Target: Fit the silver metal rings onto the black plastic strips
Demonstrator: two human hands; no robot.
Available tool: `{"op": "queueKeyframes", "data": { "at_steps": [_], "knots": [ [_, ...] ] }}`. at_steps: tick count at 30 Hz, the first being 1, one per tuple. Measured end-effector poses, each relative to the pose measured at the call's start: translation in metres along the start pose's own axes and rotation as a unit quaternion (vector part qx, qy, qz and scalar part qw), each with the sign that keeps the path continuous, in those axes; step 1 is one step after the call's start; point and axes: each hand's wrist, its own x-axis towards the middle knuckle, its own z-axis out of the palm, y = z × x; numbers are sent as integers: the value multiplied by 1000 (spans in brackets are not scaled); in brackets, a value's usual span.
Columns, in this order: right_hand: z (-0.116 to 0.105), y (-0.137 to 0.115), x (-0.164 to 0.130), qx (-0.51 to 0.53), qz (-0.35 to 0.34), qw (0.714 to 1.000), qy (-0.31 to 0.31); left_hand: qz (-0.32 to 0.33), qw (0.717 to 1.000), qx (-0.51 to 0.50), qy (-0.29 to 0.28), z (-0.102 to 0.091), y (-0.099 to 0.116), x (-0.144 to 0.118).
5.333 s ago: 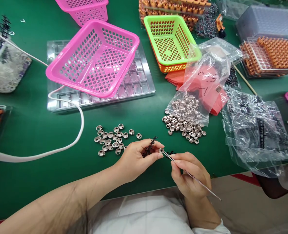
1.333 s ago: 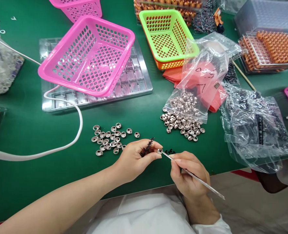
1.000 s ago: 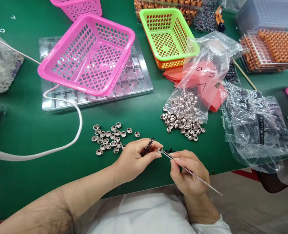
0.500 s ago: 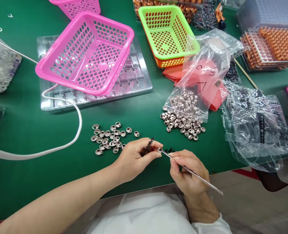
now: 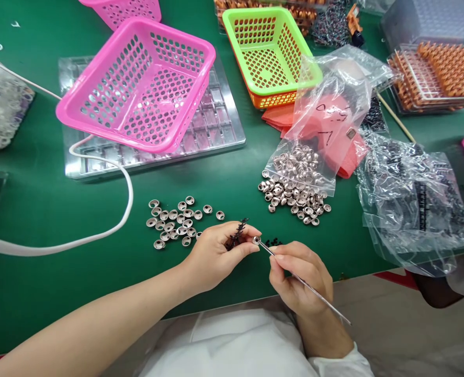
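Note:
Between the thumb and forefinger of my left hand (image 5: 219,251) is a small silvery metal cup (image 5: 256,240) with a hole in it. A strip of small black parts (image 5: 237,234) is also tucked in that hand's palm. My right hand (image 5: 304,280) grips a pair of thin metal tweezers (image 5: 318,294) like a pen, and their tip meets the cup. Behind the tips, a few black pieces (image 5: 273,242) lie on the green table (image 5: 110,293). To the left lies a loose group of similar metal cups (image 5: 172,214).
More metal cups (image 5: 294,193) spill from a clear plastic bag (image 5: 318,162). A pink basket (image 5: 165,125) sits on a metal tray (image 5: 224,120), with a green basket (image 5: 314,73) farther back. A white cord (image 5: 127,199) curves at left. Bagged black parts (image 5: 422,209) lie at right.
My right hand and the tweezers have shifted slightly left, and the tweezers' rear end has swung lower. My left hand stays nearly still with the cup.

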Motion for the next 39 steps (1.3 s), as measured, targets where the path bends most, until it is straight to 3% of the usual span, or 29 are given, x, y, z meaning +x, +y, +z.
{"op": "queueKeyframes", "data": {
  "at_steps": [23, 39],
  "knots": [
    [0, 0, -4, -2, -4, 1000, -12, -60, 996, -65, -3, -1, 4, 1],
    [0, 2, -2, 7, 8, 1000, -4, -18, 999, -26, 1, -1, 3, 0]
  ]
}}
